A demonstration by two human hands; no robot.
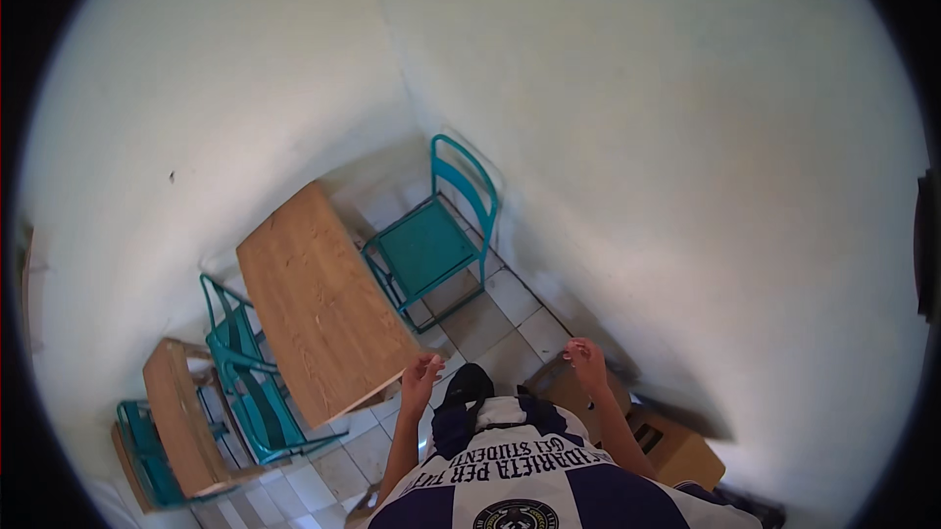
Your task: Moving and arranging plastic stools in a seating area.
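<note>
Head view | left hand (421,372), lower centre, fingers loosely parted, just beside the wood-topped table (319,303), left of centre | right hand (584,356), further right, fingers also loosely parted | green chair (428,247), centre | second table (178,416), lower left

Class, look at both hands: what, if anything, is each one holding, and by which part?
Nothing is visibly held: the left hand and the right hand are both raised, with no object to be seen in either.
</note>
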